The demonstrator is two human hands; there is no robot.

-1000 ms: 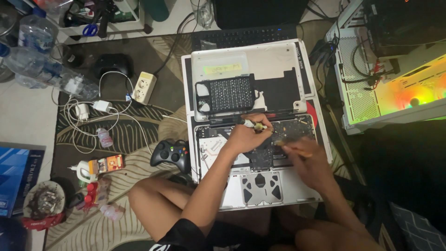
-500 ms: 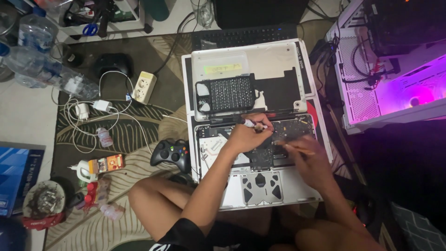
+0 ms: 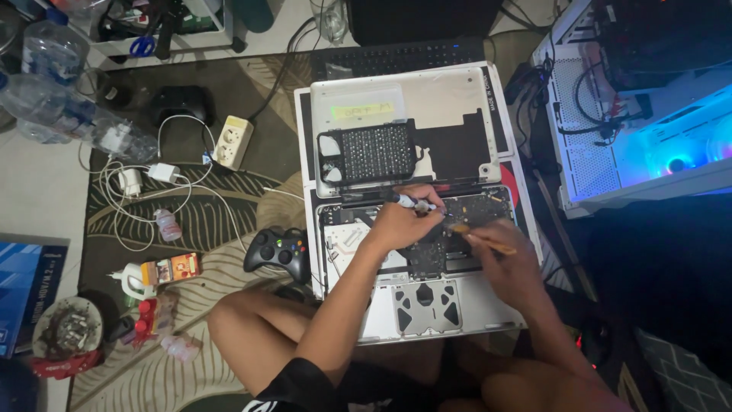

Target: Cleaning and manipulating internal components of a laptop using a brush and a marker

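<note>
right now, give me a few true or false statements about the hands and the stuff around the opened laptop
1. The left hand holds a pen-like tool over the opened laptop. True.
2. The right hand is empty. False: it holds a thin stick-like tool.
3. A black game controller lies on the rug left of the laptop. True.
4. The computer case on the right glows red. False: it glows blue.
5. The power strip sits on top of the laptop. False: it lies on the floor to its left.
</note>
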